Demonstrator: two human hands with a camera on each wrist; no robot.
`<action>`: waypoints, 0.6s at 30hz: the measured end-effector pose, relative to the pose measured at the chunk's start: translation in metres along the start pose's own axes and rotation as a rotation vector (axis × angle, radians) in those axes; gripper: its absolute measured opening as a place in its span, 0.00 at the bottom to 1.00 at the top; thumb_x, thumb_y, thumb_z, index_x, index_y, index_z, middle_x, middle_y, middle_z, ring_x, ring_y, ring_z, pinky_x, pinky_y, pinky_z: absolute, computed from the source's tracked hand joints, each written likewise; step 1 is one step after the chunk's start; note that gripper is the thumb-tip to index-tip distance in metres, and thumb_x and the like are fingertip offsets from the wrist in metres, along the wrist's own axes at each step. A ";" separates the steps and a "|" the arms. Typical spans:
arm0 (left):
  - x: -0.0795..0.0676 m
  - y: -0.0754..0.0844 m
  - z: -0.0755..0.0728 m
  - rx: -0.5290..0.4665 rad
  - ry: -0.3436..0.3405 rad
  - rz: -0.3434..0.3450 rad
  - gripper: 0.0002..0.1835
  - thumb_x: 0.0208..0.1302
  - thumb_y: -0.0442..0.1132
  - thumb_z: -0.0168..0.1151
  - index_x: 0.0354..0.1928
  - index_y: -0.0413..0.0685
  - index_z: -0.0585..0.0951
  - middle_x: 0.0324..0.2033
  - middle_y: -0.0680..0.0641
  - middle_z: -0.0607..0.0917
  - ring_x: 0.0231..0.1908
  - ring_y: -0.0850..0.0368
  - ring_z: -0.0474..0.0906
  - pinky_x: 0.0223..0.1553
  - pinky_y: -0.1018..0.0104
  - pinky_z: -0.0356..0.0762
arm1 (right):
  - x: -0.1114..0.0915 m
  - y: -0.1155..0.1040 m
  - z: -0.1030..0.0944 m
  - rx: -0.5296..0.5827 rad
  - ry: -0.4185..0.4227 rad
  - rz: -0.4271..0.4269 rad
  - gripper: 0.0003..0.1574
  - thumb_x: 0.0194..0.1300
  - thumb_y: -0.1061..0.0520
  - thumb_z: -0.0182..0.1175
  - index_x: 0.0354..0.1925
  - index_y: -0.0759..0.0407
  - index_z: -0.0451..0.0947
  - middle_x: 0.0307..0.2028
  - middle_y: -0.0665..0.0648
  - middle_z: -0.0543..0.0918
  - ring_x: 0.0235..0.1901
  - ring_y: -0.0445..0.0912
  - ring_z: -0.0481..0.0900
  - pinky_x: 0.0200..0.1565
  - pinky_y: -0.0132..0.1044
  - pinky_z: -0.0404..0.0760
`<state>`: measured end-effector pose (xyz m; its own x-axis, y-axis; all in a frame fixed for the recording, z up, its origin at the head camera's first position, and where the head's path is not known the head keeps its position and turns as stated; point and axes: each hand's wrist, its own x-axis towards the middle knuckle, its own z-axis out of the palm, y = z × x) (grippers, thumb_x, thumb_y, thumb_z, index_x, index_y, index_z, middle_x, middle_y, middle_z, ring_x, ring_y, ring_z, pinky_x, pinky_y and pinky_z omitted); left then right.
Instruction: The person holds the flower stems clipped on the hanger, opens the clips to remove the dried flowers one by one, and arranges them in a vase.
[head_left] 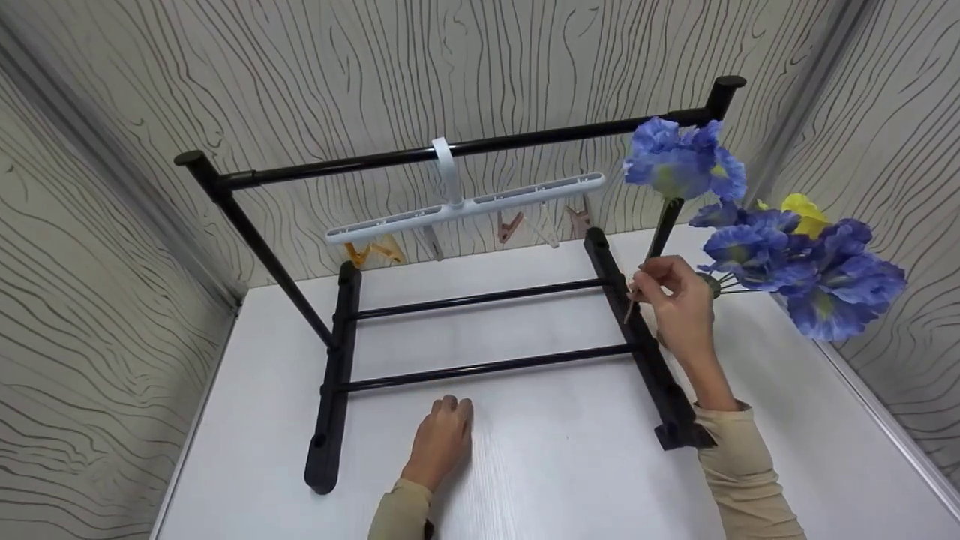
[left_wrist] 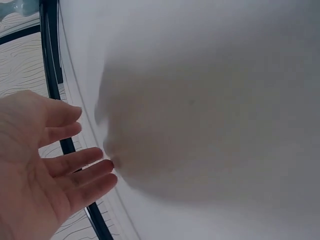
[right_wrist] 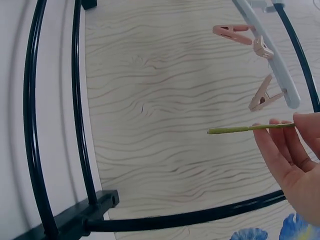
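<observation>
My right hand [head_left: 682,315] pinches the thin green stem [right_wrist: 230,130] of a blue artificial flower [head_left: 679,161] between thumb and fingers. The bloom stands above the hand, and the cut stem end pokes out past the fingertips. In the right wrist view that end is near a pale blue clip hanger [right_wrist: 270,55] with pinkish clothespins [right_wrist: 232,34]. My left hand [head_left: 441,442] is low over the white table, in front of the rack; its fingers look loosely bent and hold nothing in the left wrist view [left_wrist: 70,165].
A black metal rack [head_left: 487,367] stands on the white table [head_left: 540,450]; the hanger hooks over its top bar [head_left: 337,166]. Orange clothespins [head_left: 356,255] hang at the hanger's left end. Right of the rack is a bunch of blue and yellow artificial flowers [head_left: 832,277]. Wood-patterned panels surround the table.
</observation>
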<state>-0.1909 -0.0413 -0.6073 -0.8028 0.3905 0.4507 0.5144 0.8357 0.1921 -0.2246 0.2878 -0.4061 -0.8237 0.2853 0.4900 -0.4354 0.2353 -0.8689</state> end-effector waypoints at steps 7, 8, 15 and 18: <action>-0.005 0.004 -0.003 -0.049 -0.059 -0.037 0.02 0.67 0.29 0.65 0.40 0.38 0.82 0.41 0.38 0.82 0.41 0.45 0.82 0.35 0.59 0.85 | 0.008 0.009 -0.020 0.073 0.069 0.037 0.10 0.65 0.80 0.61 0.44 0.74 0.78 0.33 0.56 0.82 0.31 0.43 0.84 0.37 0.33 0.87; -0.006 0.005 -0.003 -0.052 -0.069 -0.044 0.02 0.68 0.29 0.64 0.40 0.38 0.82 0.42 0.38 0.82 0.42 0.44 0.82 0.36 0.59 0.86 | 0.009 0.010 -0.023 0.106 0.080 0.044 0.12 0.65 0.81 0.60 0.44 0.73 0.79 0.33 0.58 0.82 0.31 0.44 0.84 0.37 0.33 0.87; -0.011 0.010 -0.006 -0.033 -0.106 -0.086 0.04 0.70 0.31 0.63 0.43 0.37 0.83 0.48 0.36 0.82 0.48 0.43 0.82 0.43 0.56 0.86 | 0.018 0.020 -0.045 0.234 0.193 0.090 0.06 0.68 0.76 0.62 0.43 0.75 0.77 0.33 0.61 0.83 0.32 0.46 0.86 0.36 0.33 0.87; -0.012 0.012 -0.005 -0.045 -0.109 -0.090 0.05 0.70 0.30 0.62 0.44 0.37 0.83 0.49 0.36 0.82 0.50 0.42 0.82 0.45 0.54 0.85 | 0.022 0.025 -0.057 0.290 0.272 0.132 0.05 0.68 0.74 0.63 0.42 0.71 0.78 0.33 0.61 0.84 0.31 0.47 0.87 0.36 0.33 0.87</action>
<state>-0.1740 -0.0379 -0.6056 -0.8730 0.3567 0.3326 0.4500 0.8520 0.2675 -0.2325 0.3528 -0.4130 -0.7701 0.5399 0.3398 -0.4489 -0.0803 -0.8900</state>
